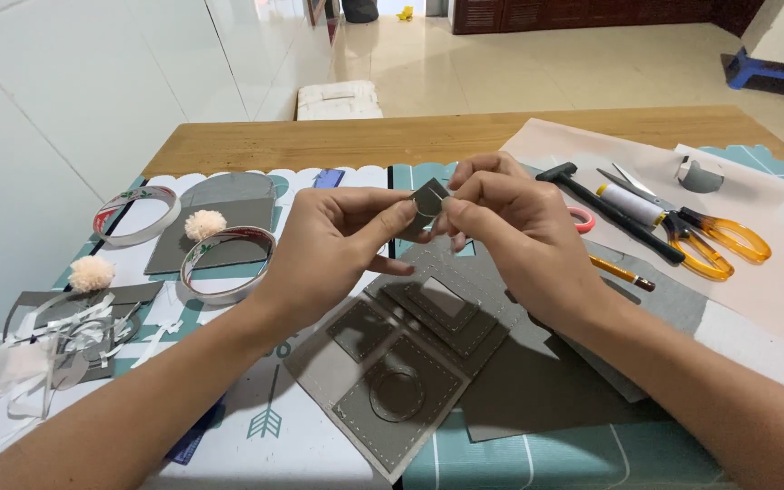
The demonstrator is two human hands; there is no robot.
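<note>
Pinching a small grey felt piece (428, 201) between thumb and forefinger, the left hand (333, 249) and the right hand (510, 240) meet above the middle of the table (319, 141), both closed on that one scrap and holding it up off the work. Judging from this, the step goes best with fingertips close to the scrap's edge, wrists steady and the piece kept facing the eyes. Directly below, at 6 o'clock, lies a stitched grey felt panel (401, 363) with layered pockets. At 9 o'clock sit two tape rolls (227, 263) and two cream pompoms (204, 223); at 8 o'clock a heap of paper strips (65, 340). At 3 o'clock lie orange-handled scissors (714, 238), a black hammer (605, 209) and a pencil (622, 272). Open room is at 12 o'clock, where bare wood runs to the far edge; the sides are crowded, so elbows should stay tucked.
</note>
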